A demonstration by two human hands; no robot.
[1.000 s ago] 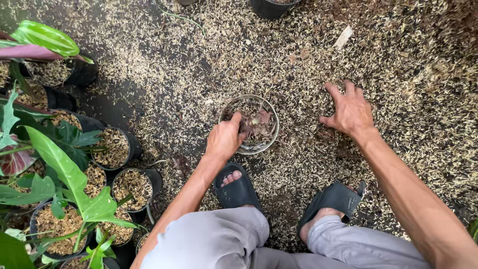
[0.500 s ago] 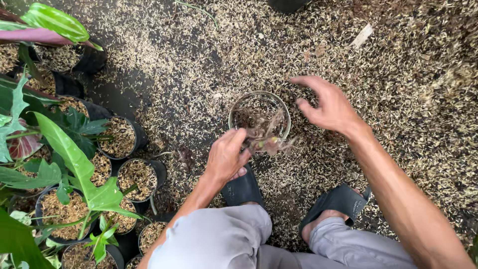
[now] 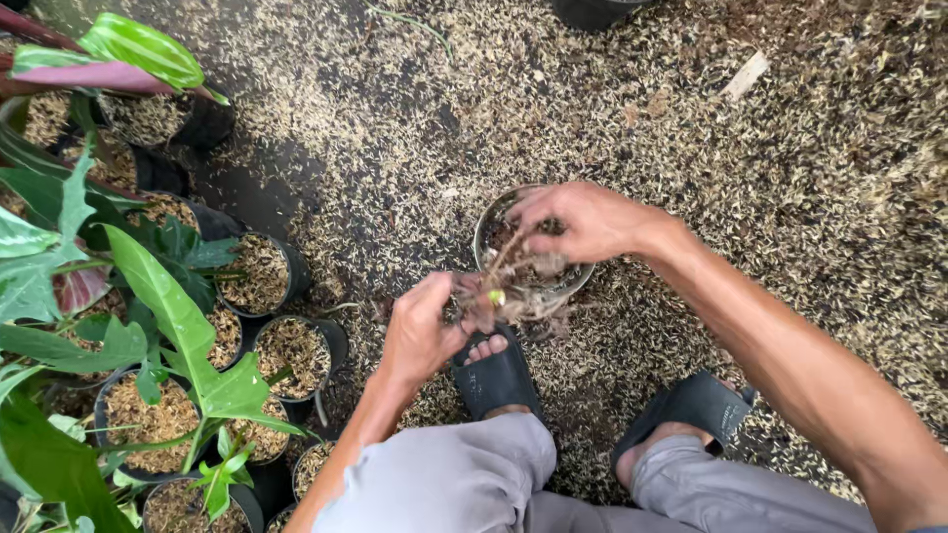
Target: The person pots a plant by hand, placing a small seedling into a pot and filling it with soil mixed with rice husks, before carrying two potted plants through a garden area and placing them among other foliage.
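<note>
Both hands work one rooted cutting point(image 3: 499, 293): left hand point(image 3: 420, 331) pinches its base, right hand point(image 3: 578, 219) grips the roots above the small pot point(image 3: 583, 279) (just past the sandal), roots pointing potward.

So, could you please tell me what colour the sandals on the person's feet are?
Black open-toed slide sandals, seen best in the head view, the only one.

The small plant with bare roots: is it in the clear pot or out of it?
Out. The left hand holds the small plant beside the clear pot, its roots hanging over the rim; the right hand is over the pot.
</note>
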